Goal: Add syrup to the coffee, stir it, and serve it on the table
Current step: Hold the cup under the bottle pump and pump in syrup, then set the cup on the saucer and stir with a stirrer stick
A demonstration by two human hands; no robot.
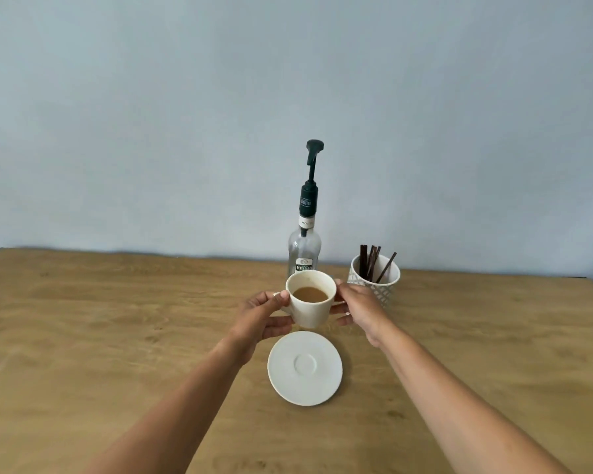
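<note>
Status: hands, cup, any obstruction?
Both gripping: left hand, right hand on the coffee cup. Cup off the saucer, in front of the syrup bottle. Only the stirrer holder near, beside the right hand; nothing between cup and bottle.

Left grip (261,316) and right grip (360,307) are bare, forearms (185,388) bare too.

The saucer (304,368) lies on the surface (117,319) nearest the person, about midway across. Just behind it the cup (310,306), with coffee (310,294) in it, is held between the left grip (264,318) on its left side and the right grip (358,307) on its right side, not on the saucer. Behind the cup stands the syrup bottle (304,248). To the bottle's right is a holder (377,285) with stirrers (370,263) standing in it. The wall (185,114) rises behind the surface's far edge.
</note>
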